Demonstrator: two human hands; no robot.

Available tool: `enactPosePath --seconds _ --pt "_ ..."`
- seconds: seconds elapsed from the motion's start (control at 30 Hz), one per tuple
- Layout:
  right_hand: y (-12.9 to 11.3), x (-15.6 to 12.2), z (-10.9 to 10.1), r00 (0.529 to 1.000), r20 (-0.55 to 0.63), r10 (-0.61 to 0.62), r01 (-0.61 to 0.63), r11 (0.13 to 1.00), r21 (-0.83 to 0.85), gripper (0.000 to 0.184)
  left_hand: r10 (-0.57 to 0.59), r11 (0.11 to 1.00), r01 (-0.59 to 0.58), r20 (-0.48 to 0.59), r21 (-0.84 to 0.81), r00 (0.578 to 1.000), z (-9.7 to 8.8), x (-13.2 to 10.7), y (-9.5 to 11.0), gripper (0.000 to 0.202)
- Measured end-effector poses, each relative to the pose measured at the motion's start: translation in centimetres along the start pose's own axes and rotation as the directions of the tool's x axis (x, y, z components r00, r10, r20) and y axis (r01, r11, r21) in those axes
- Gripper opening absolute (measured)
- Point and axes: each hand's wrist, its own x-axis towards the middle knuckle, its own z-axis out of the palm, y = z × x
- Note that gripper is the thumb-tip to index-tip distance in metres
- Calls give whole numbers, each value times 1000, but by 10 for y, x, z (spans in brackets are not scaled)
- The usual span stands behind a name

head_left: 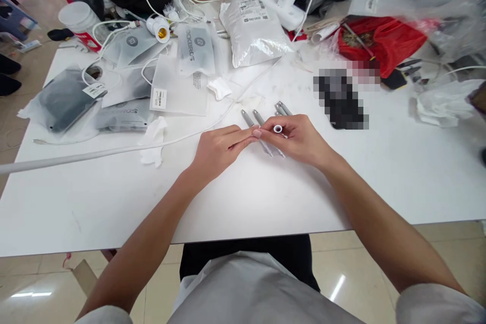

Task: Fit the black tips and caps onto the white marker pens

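Though partly hidden, white ring [278,129] pinched in right hand [299,139], open left hand [220,147] seemingly touching it.

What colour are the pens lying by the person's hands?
Grey. The pens show best in the head view, by the right hand, which pinches a white ring.
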Motion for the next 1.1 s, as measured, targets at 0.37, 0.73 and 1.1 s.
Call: enactPosePath --seconds 0.37,0.73,1.1 --pt "-6 -4 3 997 -68 -28 31 999 36 47 -92 974 69 -98 -217 991 -2 5 12 23" --pt "10 8 -4 911 -252 -327 227 906 -356 52 -180 958 139 -147 -251 973 -5 7 11 23" --pt "17 7 0 911 -208 -357 234 861 -452 40 -147 975 133 -72 -177 986 -4 7 13 24"
